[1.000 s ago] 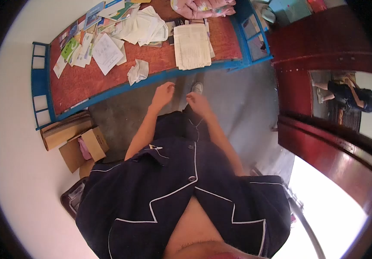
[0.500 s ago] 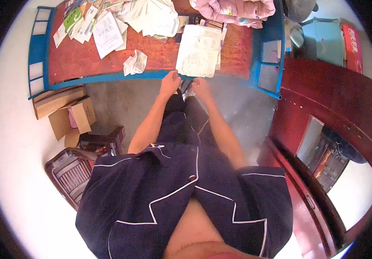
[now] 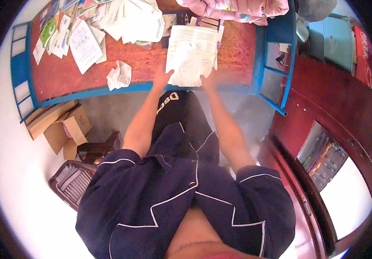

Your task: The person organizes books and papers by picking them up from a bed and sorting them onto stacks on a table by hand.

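A stack of white printed papers (image 3: pixel 190 54) lies near the front edge of the red-brown board (image 3: pixel 145 60). At the stack's lower left corner is my left hand (image 3: pixel 162 78), its thumb over the top sheet and the other fingers mostly hidden. My right hand (image 3: pixel 209 78) grips the lower right side the same way, slightly blurred. Books with dark covers (image 3: pixel 168 28) stick out behind the stack. To the left of my left hand sits a crumpled white tissue (image 3: pixel 119 75).
Many loose papers and booklets (image 3: pixel 125 21) cover the back left. A pink quilt (image 3: pixel 242 8) is bundled at the back right. Blue metal frame ends (image 3: pixel 261 82) border the board. Cardboard boxes (image 3: pixel 78 123) and a dark chair (image 3: pixel 71 181) stand left; a red cabinet (image 3: pixel 319 99) stands right.
Both hands have moved from below the board's front edge up to the lower corners of the paper stack and taken hold of it. The view has shifted a little.
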{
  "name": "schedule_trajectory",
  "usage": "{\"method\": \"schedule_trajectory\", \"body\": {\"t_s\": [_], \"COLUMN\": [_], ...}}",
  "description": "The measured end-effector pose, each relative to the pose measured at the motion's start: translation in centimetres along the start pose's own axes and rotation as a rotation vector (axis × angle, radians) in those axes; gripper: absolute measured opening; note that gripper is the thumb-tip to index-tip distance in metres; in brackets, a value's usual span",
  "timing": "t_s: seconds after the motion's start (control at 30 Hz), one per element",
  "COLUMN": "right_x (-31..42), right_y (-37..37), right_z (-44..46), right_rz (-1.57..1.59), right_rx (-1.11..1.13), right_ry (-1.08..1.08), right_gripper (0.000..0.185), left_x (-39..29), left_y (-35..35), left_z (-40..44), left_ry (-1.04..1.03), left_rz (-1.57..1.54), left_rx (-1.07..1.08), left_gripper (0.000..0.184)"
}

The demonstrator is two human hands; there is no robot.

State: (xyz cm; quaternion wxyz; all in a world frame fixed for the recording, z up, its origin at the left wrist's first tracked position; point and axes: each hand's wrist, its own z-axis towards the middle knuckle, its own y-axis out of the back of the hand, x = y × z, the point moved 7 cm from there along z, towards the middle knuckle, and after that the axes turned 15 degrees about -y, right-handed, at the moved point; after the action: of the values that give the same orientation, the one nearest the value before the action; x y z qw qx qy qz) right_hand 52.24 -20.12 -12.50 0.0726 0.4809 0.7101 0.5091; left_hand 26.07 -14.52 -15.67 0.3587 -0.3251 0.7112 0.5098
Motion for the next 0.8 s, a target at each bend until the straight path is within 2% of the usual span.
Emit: {"method": "schedule_trajectory", "body": {"t_s": [0.03, 0.1, 0.13, 0.17, 0.23, 0.37, 0.47, 0.53, 0.57, 0.63, 0.73, 0.8], "right_x": [-0.4, -1.4, -2.2, -2.8, -3.5, -4.6, -2.7, -1.5, -1.3, -0.6, -1.2, -1.6], "right_y": [-0.1, -1.0, -2.3, -3.0, -4.0, -5.1, -2.6, -1.3, -1.1, -0.5, -2.1, -2.8], "right_z": [0.7, 2.0, 2.8, 3.2, 3.8, 4.3, 3.3, 2.2, 1.6, 0.7, 0.0, -0.6], "right_rz": [-0.014, 0.060, 0.139, 0.139, 0.116, 0.200, 0.192, 0.221, 0.221, 0.174, 0.079, 0.176], "right_rx": [0.047, 0.132, 0.217, 0.219, 0.202, 0.206, 0.224, 0.241, 0.243, 0.036, 0.124, 0.180], "right_ry": [-0.034, -0.062, -0.077, -0.082, -0.061, -0.086, -0.130, -0.109, -0.111, 0.056, 0.023, -0.020], "right_gripper": [0.079, 0.081, 0.083, 0.083, 0.082, 0.082, 0.078, 0.067, 0.067, 0.054, 0.051, 0.049], "left_x": [1.1, 1.8, -3.1, -3.8, -3.1, -1.9, -0.4, -1.2, -1.2, -2.7, -3.2, -4.4], "left_y": [-0.4, -1.1, 0.6, 0.9, 0.7, -0.4, -1.0, 0.3, 0.2, 0.9, 1.8, 2.5], "left_z": [0.7, 1.6, 1.3, 1.5, 1.4, 2.2, 2.2, 2.5, 2.2, 2.0, 1.5, 1.2], "left_ry": [0.002, -0.123, -0.001, 0.001, 0.152, 0.212, 0.172, 0.020, 0.023, -0.108, -0.012, -0.056], "left_rz": [-0.004, -0.141, -0.124, -0.123, -0.148, -0.201, -0.077, 0.211, 0.213, 0.237, 0.311, 0.363], "left_rx": [0.009, 0.012, 0.081, 0.086, 0.119, 0.245, 0.322, 0.186, 0.187, 0.096, 0.052, 0.010], "left_gripper": [0.055, 0.053, 0.052, 0.052, 0.051, 0.046, 0.046, 0.045, 0.045, 0.043, 0.040, 0.038]}}
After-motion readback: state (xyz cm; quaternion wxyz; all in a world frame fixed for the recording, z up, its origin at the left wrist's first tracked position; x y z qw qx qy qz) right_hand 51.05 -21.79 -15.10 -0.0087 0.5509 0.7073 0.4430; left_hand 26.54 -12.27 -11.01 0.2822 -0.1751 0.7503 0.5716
